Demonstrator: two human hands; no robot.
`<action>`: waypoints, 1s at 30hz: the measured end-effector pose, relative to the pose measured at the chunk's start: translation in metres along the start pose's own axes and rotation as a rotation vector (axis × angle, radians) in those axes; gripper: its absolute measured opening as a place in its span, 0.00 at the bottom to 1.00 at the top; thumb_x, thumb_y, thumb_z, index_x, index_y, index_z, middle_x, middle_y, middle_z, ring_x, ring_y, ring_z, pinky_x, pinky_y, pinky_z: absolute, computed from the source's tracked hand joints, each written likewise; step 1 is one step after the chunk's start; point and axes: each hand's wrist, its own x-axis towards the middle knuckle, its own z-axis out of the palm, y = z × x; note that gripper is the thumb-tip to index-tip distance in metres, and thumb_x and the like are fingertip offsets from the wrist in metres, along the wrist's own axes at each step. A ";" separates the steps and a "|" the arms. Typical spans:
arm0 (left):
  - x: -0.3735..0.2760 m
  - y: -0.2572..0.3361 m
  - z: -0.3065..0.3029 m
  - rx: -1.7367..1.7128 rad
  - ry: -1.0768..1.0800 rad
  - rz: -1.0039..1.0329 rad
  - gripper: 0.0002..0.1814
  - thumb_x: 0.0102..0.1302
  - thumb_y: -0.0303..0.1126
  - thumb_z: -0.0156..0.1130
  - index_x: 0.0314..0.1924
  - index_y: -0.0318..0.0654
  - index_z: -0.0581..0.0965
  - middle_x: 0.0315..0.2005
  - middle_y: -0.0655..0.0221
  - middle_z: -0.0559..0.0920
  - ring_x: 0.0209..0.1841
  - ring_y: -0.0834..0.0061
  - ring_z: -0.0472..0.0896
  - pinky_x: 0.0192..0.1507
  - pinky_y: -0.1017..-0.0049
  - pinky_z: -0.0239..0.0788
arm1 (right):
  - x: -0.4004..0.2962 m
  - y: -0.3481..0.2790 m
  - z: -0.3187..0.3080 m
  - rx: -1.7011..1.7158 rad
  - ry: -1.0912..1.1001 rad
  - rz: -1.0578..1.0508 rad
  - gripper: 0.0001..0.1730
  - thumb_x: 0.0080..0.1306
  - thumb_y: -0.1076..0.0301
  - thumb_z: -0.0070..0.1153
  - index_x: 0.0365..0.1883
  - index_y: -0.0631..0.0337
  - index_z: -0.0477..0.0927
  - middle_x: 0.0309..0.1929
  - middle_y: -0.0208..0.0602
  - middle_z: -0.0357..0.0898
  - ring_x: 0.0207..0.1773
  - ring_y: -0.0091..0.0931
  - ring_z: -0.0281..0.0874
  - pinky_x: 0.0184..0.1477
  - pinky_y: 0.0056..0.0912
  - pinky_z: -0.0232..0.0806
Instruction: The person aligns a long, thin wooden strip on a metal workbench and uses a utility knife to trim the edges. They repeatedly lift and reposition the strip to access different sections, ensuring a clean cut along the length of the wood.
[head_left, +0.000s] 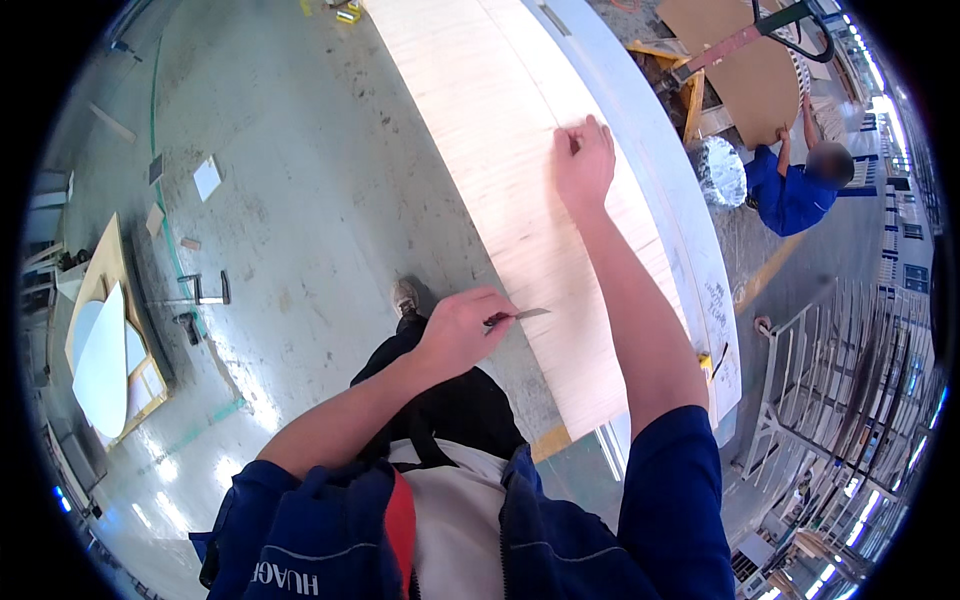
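Note:
My left hand (466, 330) grips a short, thin metal blade or strip (534, 312), whose free end points right over the near edge of a pale wood sheet (517, 217). My right hand (589, 169) rests farther along this sheet, with thumb and fingers curled together. A thin dark line on the sheet runs up to those fingertips; whether they pinch something small is hidden. Beneath the wood lies a wider whitish-blue board (660, 180), which shows along the right side and bears handwriting. A yellow object (705, 366), perhaps a tape measure, sits on its right edge.
At upper right a co-worker (795, 187) in blue handles a brown panel (739, 75) beside a foil-wrapped bundle (720, 172). A metal rack (810, 397) stands at right. On the left floor are a clamp (204, 289), a power tool (187, 328) and stacked cut panels (105, 367).

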 end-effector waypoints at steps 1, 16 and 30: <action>0.006 -0.002 -0.009 0.007 0.008 -0.009 0.05 0.59 0.21 0.67 0.36 0.33 0.82 0.32 0.64 0.81 0.31 0.69 0.84 0.36 0.74 0.77 | 0.000 -0.001 0.002 -0.012 -0.016 0.023 0.08 0.64 0.67 0.56 0.30 0.64 0.75 0.30 0.43 0.78 0.48 0.43 0.72 0.58 0.48 0.63; 0.205 -0.108 -0.233 0.008 0.175 -0.040 0.06 0.60 0.23 0.67 0.38 0.36 0.85 0.32 0.65 0.84 0.32 0.72 0.82 0.37 0.74 0.75 | 0.014 -0.035 0.005 -0.374 -0.344 0.054 0.24 0.74 0.67 0.42 0.67 0.60 0.70 0.68 0.51 0.68 0.73 0.46 0.58 0.75 0.47 0.45; 0.370 -0.186 -0.403 -0.520 0.628 -0.338 0.06 0.64 0.28 0.67 0.39 0.34 0.84 0.32 0.74 0.84 0.35 0.83 0.80 0.41 0.79 0.72 | 0.022 -0.039 0.006 -0.457 -0.496 0.049 0.25 0.73 0.68 0.39 0.66 0.67 0.69 0.69 0.58 0.65 0.73 0.52 0.56 0.73 0.55 0.46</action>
